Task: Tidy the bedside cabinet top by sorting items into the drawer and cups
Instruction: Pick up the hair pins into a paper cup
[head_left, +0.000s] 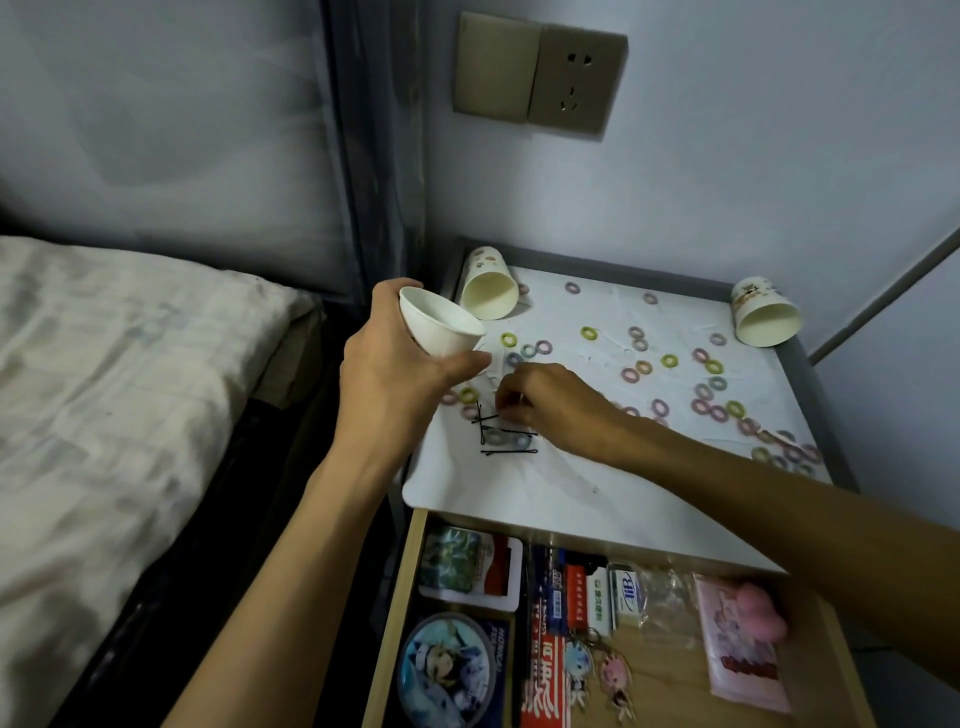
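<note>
Left hand (395, 364) grips a tilted white paper cup (441, 325) over the worktop's (571, 488) left edge. Right hand (550, 405) fingers pinch among black bobby pins (506, 441) lying near-left. Pins probably light, stiff, slippery, lying flat: pinch mid-length. Cup likely crushes easily.

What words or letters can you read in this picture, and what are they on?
"TIB": small white box in the drawer, turned sideways.
"HONKAI", probably: dark card beside the round badge; the rest is blurred.
Red packet: big Chinese characters, too blurred to read.
Orange box: print too small.
Patterned cups: pictures, no readable words.
</note>
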